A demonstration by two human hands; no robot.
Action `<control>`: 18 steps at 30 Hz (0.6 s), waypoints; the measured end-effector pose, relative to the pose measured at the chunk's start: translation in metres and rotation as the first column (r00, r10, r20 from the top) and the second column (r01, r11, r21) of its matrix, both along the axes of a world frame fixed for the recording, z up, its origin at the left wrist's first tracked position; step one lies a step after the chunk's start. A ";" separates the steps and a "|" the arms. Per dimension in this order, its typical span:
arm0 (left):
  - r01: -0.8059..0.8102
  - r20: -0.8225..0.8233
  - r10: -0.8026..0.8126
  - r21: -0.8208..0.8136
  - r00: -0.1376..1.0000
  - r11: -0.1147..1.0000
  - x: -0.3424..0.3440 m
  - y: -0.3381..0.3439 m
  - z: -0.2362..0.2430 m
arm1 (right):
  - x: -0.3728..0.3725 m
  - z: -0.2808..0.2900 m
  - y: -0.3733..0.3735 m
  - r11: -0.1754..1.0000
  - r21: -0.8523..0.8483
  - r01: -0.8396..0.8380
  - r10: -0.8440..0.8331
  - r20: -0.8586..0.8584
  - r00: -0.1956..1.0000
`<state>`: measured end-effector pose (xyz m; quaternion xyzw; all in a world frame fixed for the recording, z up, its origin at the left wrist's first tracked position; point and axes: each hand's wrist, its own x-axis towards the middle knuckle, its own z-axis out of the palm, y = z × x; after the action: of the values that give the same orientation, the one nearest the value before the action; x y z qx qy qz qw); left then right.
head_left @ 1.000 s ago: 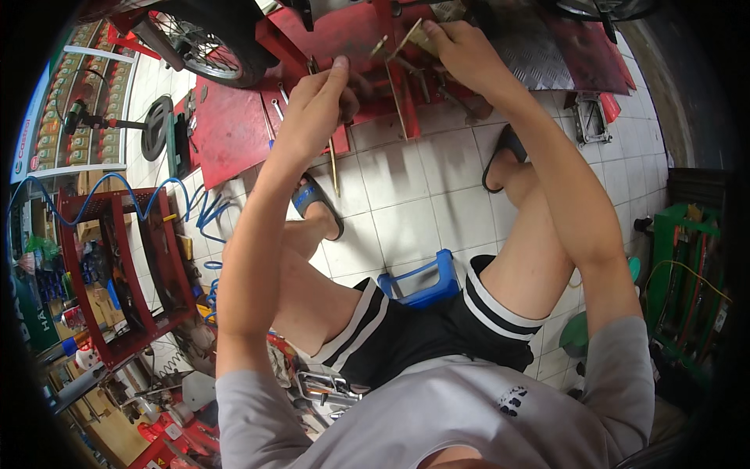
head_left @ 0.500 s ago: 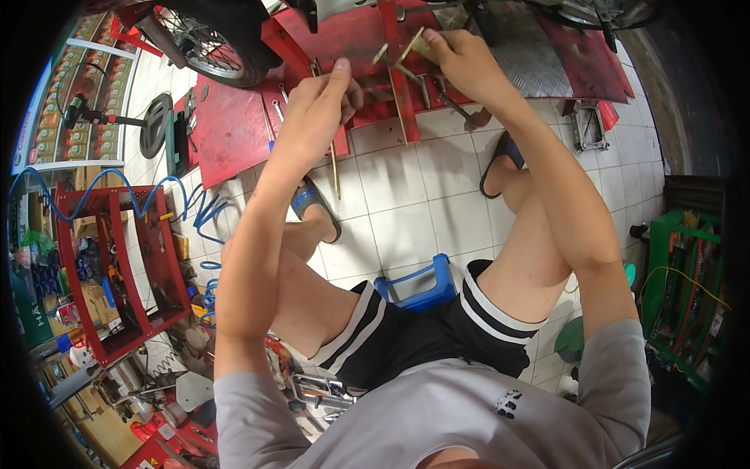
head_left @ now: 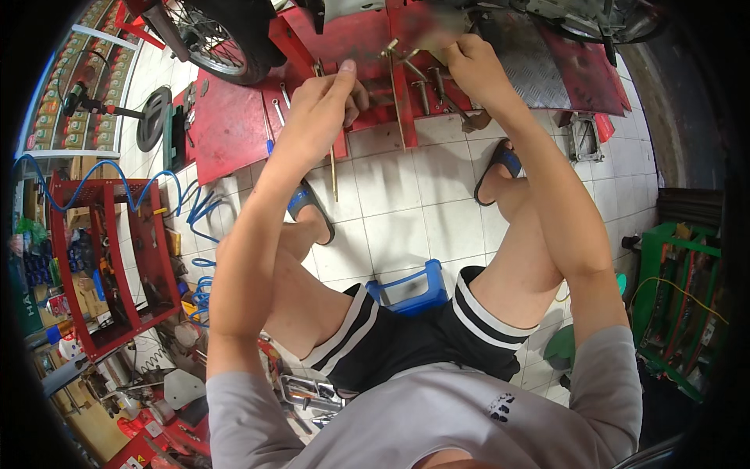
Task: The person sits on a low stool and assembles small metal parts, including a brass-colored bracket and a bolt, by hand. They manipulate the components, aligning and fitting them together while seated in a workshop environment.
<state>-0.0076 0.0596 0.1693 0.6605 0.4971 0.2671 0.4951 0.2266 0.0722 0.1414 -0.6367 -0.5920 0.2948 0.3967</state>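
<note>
My left hand [head_left: 324, 105] hovers over the near edge of a red metal platform [head_left: 234, 129], thumb stretched out and fingers loosely curled, with nothing visible in its grasp. A thin brass-coloured rod [head_left: 336, 172] passes behind that hand and reaches past the edge. To the right, my right hand [head_left: 475, 70] is closed on a pale yellowish piece [head_left: 439, 37], too smeared to tell its kind. Beside this hand are several metal bars [head_left: 418, 74], by a red upright [head_left: 402, 102]. A hammer-like tool [head_left: 475, 121] lies below the right hand, at the platform's edge.
A spoked motorbike wheel [head_left: 211, 43] stands at the upper left. Wrenches [head_left: 277, 109] lie on the platform. A blue stool [head_left: 410, 289] is between my legs. A red rack [head_left: 117, 266] and coiled blue hose [head_left: 205, 211] are left; a green rack [head_left: 676, 289] is right.
The pale piece at my right hand is now blurred, and that hand is turned with its knuckles more forward. My left hand keeps nearly the same pose. The whole view has shifted slightly.
</note>
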 end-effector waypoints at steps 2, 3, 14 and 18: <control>-0.027 0.056 0.024 0.054 0.998 0.998 0.001 -0.001 0.000 | -0.005 0.002 -0.010 0.990 0.015 -0.139 0.139 0.003 0.990; -0.036 0.085 0.029 0.076 0.996 0.996 0.002 -0.002 0.000 | -0.006 0.004 -0.016 0.979 0.018 -0.201 0.201 0.006 0.980; 0.072 -0.016 -0.072 -0.006 0.997 0.997 -0.001 0.000 0.002 | -0.005 0.009 -0.011 0.999 0.005 -0.050 0.050 0.110 0.993; -0.047 0.047 0.043 0.071 0.998 0.996 0.006 -0.006 0.004 | -0.013 0.011 -0.018 0.991 0.033 -0.130 0.127 0.094 0.987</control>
<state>-0.0015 0.0539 0.1734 0.6604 0.4907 0.3107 0.4760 0.2139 0.0538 0.1526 -0.6022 -0.6551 0.2785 0.3614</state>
